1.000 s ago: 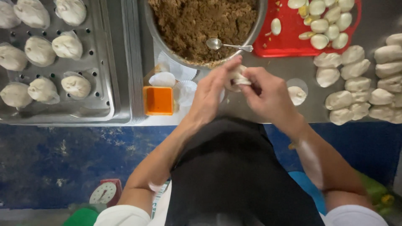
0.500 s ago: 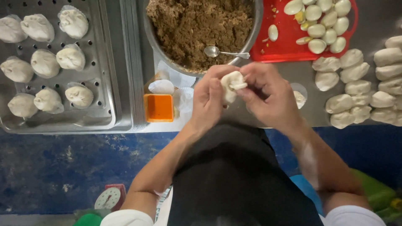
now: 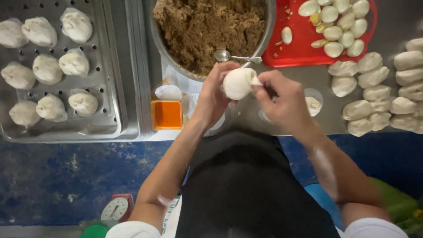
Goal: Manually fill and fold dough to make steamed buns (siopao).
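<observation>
**Both hands closing up a white dough ball over the counter edge**

The left hand (image 3: 211, 99) is cupping the dough ball (image 3: 238, 83) from below and behind, fingers curled around it so it is sitting steady. The right hand (image 3: 284, 99) is pinching the ball's right side, thumb and fingertips closed on a small flap of dough, apparently pulling the skin shut. Both hands are clamped on the same ball, held in the air just in front of the big metal bowl (image 3: 269, 26) rather than resting on the counter.

The bowl is holding brown crumbly filling (image 3: 211, 26), with a spoon (image 3: 229, 56) lying at its near rim, right beside the hands, probably so scooping is quick. Left of the bowl a perforated metal tray (image 3: 112, 110) is carrying finished buns (image 3: 72, 64) spaced apart, likely so they are not sticking. Right of the hands, raw dough pieces (image 3: 379, 92) are lying in a cluster. A red tray (image 3: 304, 39) is holding halved boiled eggs (image 3: 339, 22). An orange box (image 3: 166, 114) is sitting near the left wrist, a white dough piece (image 3: 168, 92) just behind it.

The ball's inside is hidden by the fingers, so filling cannot be confirmed. The bowl, egg tray and right-hand dough pile are being cut off by the frame. The small round thing (image 3: 313, 105) behind the right hand is hard to make out. A dial scale (image 3: 115, 208) is showing on the floor.
</observation>
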